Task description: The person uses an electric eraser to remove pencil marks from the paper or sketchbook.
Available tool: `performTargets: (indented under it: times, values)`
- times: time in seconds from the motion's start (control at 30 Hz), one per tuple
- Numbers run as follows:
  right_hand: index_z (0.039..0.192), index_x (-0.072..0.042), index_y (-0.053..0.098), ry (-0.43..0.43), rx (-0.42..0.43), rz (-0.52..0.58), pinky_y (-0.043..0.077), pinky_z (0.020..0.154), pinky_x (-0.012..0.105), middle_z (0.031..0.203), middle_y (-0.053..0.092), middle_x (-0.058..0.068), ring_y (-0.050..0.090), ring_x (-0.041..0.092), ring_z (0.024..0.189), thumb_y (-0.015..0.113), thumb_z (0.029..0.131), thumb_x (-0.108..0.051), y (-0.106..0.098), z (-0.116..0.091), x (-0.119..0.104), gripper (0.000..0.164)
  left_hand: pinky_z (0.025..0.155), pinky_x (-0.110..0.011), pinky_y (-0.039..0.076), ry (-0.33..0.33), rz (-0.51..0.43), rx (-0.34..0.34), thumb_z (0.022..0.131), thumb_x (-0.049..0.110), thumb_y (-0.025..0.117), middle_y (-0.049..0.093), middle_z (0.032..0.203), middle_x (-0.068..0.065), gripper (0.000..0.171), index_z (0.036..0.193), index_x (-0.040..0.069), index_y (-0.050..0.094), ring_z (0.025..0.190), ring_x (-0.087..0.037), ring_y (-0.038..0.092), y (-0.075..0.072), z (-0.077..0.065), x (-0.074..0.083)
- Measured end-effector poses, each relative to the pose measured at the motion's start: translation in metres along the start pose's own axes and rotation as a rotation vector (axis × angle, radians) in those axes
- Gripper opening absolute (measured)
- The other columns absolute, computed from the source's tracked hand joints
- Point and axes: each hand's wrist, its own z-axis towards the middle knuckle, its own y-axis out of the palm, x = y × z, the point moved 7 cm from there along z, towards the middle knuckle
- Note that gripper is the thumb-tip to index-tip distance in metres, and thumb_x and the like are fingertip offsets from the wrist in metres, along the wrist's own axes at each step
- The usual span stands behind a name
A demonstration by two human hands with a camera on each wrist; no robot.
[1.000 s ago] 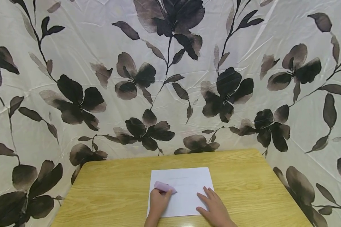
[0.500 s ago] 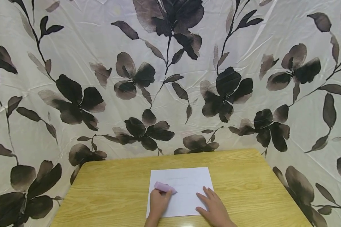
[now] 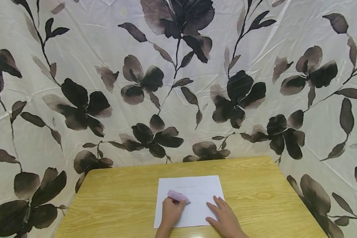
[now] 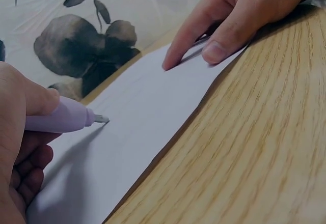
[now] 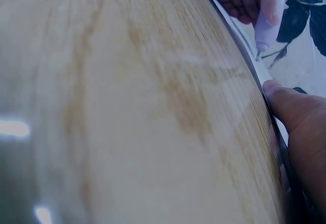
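Observation:
My left hand pinches a thick lilac pen with a thin grey tip over a white sheet of paper. In the left wrist view the tip of the pen meets the paper, and its shadow falls on the sheet. Faint grey lines run across the upper part of the sheet. Fingers spread, my right hand rests flat on the paper's lower right edge. In the right wrist view only its thumb and part of the palm show, beside the sheet's edge.
A yellow wood-grain table carries the paper. Behind and around it hangs a white cloth printed with dark flowers. Light glints off the tabletop in the right wrist view.
My left hand and the pen have shifted a little to the right along the paper in the last half second. My right hand and the sheet stay put.

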Motion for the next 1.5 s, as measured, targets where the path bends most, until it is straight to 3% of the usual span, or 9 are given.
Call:
performTargets:
  times: [0.2,0.4,0.57,0.77,0.93,1.13,1.37,1.5]
  values:
    - [0.13,-0.016,0.062,0.0,-0.007,0.005,0.03,0.104,0.058,0.142,0.047,0.019,0.039,0.042,0.131,0.06,0.089,-0.054,0.001,0.001,0.001,0.056,0.069,-0.031,0.051,-0.021,-0.008,0.04,0.072,0.005,0.082,0.067,0.08,-0.002,0.02,0.087,0.003,0.069,0.076,-0.014,0.062,0.0,0.0,-0.002]
    - [0.129,-0.017,0.062,0.0,0.001,-0.002,0.031,0.102,0.059,0.142,0.047,0.019,0.039,0.043,0.13,0.061,0.089,-0.054,0.001,0.001,0.002,0.055,0.067,-0.03,0.05,0.002,-0.02,0.011,0.072,0.006,0.081,0.068,0.08,-0.001,0.02,0.088,0.004,0.069,0.074,-0.013,0.061,0.007,0.0,0.001]
    - [0.13,-0.017,0.062,0.009,-0.004,-0.009,0.032,0.101,0.059,0.143,0.046,0.018,0.039,0.041,0.131,0.06,0.088,-0.056,0.001,0.0,0.004,0.056,0.068,-0.032,0.051,-0.001,-0.014,0.076,0.071,0.005,0.081,0.068,0.079,-0.002,0.019,0.087,0.005,0.07,0.074,-0.014,0.062,0.001,0.0,0.0]
    - [0.129,-0.017,0.063,-0.003,0.01,-0.022,0.032,0.102,0.058,0.142,0.048,0.018,0.04,0.041,0.13,0.062,0.088,-0.054,0.001,0.0,0.003,0.055,0.068,-0.03,0.051,0.009,-0.007,0.015,0.073,0.007,0.08,0.068,0.081,-0.001,0.02,0.09,0.004,0.069,0.075,-0.013,0.062,0.01,-0.001,0.002]
    - [0.13,-0.017,0.062,0.001,-0.007,-0.012,0.031,0.103,0.058,0.142,0.047,0.019,0.04,0.042,0.13,0.062,0.089,-0.053,0.0,0.001,0.002,0.055,0.066,-0.031,0.05,0.012,-0.003,0.053,0.071,0.006,0.081,0.067,0.078,-0.001,0.02,0.087,0.004,0.069,0.072,-0.013,0.06,0.007,-0.001,0.004]
    - [0.129,-0.015,0.063,-0.007,0.0,-0.018,0.031,0.103,0.057,0.141,0.048,0.019,0.04,0.042,0.13,0.063,0.088,-0.051,0.0,0.001,0.001,0.054,0.065,-0.029,0.049,0.001,-0.016,-0.009,0.074,0.006,0.079,0.067,0.08,0.0,0.019,0.09,0.005,0.069,0.073,-0.011,0.059,0.014,-0.001,0.004]
    - [0.129,-0.017,0.062,-0.007,0.002,-0.029,0.032,0.102,0.057,0.142,0.047,0.018,0.04,0.041,0.13,0.062,0.088,-0.053,0.004,0.0,0.004,0.055,0.067,-0.031,0.05,-0.002,-0.029,0.035,0.072,0.004,0.08,0.067,0.08,-0.002,0.019,0.088,0.004,0.069,0.074,-0.014,0.061,0.008,-0.002,0.004]
    - [0.13,-0.017,0.062,-0.012,0.009,-0.033,0.031,0.103,0.056,0.141,0.048,0.018,0.04,0.041,0.13,0.061,0.089,-0.054,0.004,0.0,0.005,0.055,0.069,-0.031,0.05,-0.01,-0.024,0.004,0.073,0.005,0.079,0.067,0.081,-0.002,0.02,0.09,0.003,0.069,0.076,-0.014,0.062,0.014,-0.001,0.002]
